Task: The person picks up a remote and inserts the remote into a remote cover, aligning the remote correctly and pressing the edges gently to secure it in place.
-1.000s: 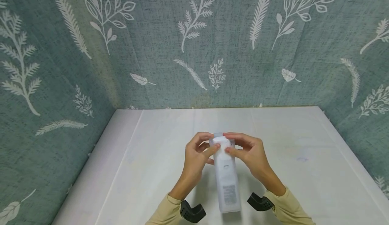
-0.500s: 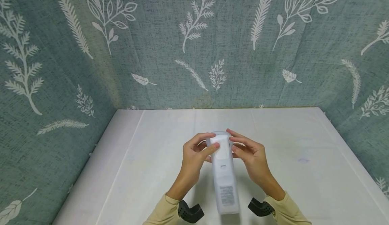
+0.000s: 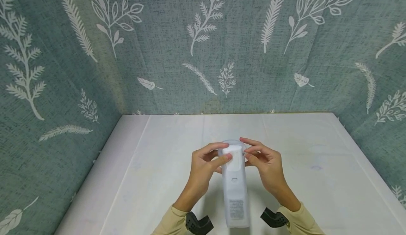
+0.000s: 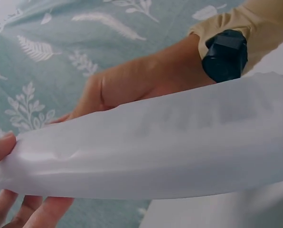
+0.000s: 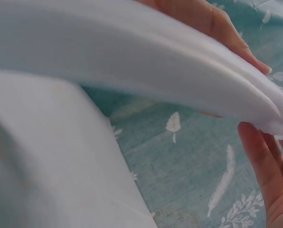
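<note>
A long white remote control (image 3: 234, 161), its back with a small latch and a grey printed label facing up, sits in a translucent cover (image 3: 233, 142). My left hand (image 3: 204, 162) grips the far end, thumb on the remote's back and fingers round the side and top edge. At the upper right edge, my right hand (image 3: 264, 161) pinches the cover's rim between thumb and fingers, with one fingertip raised near the top. The left wrist view shows the cover (image 4: 155, 156) along its length, as does the right wrist view, where the cover (image 5: 179, 66) hides part of a hand.
Below the hands spreads a white table (image 3: 152, 178). Green leaf-patterned cloth (image 3: 171, 51) rises at the back and both sides. Each wrist carries a black camera mount, one on the left (image 3: 199, 224) and one on the right (image 3: 273, 218).
My right thumb and fingers have left the remote's top face and shifted right to the cover's edge. The cover's far rim now bulges out wider. My left hand keeps its hold.
</note>
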The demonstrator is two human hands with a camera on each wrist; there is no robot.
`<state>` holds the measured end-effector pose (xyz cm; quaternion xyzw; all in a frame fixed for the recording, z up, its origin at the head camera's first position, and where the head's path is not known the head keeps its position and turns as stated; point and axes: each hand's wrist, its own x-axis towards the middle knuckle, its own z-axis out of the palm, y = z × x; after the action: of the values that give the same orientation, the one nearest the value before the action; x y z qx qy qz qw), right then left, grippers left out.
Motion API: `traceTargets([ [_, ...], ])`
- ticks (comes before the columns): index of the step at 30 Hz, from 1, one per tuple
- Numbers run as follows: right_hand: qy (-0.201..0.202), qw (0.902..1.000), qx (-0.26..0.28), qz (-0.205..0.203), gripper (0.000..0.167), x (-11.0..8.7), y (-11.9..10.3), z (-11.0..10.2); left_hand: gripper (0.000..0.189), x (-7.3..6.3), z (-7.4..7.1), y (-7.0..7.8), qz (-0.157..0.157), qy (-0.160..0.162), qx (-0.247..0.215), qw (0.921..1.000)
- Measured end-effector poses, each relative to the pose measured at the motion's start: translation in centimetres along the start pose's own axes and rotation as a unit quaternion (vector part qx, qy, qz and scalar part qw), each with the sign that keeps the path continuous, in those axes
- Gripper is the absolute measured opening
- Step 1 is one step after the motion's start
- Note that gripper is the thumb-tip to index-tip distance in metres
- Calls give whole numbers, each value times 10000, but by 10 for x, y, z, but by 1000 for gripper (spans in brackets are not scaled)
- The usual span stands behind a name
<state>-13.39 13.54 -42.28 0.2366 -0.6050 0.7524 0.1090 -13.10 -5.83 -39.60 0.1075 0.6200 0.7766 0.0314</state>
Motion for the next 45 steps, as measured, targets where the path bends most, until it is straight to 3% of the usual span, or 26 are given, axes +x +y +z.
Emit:
traceTargets([
  [15,-57,9994,-326,131,5,4,-5,-3,29,-4,9,-2,153,144,109,9997],
  [19,-320,9984,-442,154,16,6,-8,-3,31,-5,8,-4,93,272,323,9991],
  [24,-420,9944,-965,9,34,6,-10,1,38,-7,7,-4,68,241,524,9983],
  [34,-314,9950,-940,136,39,7,-14,3,38,-8,6,-2,95,368,480,9981],
  [39,-170,9958,-885,127,39,6,-17,4,30,-9,3,-3,193,174,501,9984],
  [45,-73,9960,-880,121,39,6,-20,3,37,-8,1,0,-251,-162,163,9994],
])
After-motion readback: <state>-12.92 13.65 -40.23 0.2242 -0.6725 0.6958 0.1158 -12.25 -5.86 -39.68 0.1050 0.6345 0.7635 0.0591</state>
